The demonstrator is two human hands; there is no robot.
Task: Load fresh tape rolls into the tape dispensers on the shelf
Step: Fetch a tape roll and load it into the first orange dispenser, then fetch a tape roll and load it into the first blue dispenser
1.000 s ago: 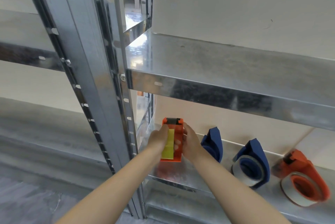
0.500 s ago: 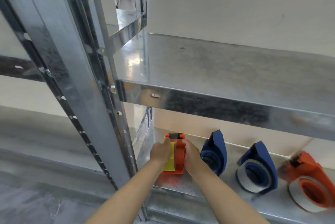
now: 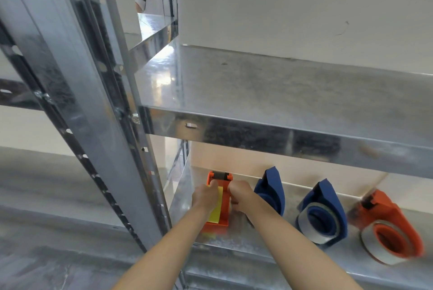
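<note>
On the steel shelf (image 3: 269,241), left hand (image 3: 206,196) and right hand (image 3: 240,194) grip the orange dispenser (image 3: 225,207), nose pointing away.

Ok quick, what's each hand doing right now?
Left hand: closed, gripping the left side of the orange tape dispenser.
Right hand: closed, gripping the right side of it.

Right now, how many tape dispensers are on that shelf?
4. Orange dispenser at the left, held by left hand and right hand; blue dispenser beside it; second blue dispenser further right; second orange dispenser far right. Others may hide off-frame.
</note>
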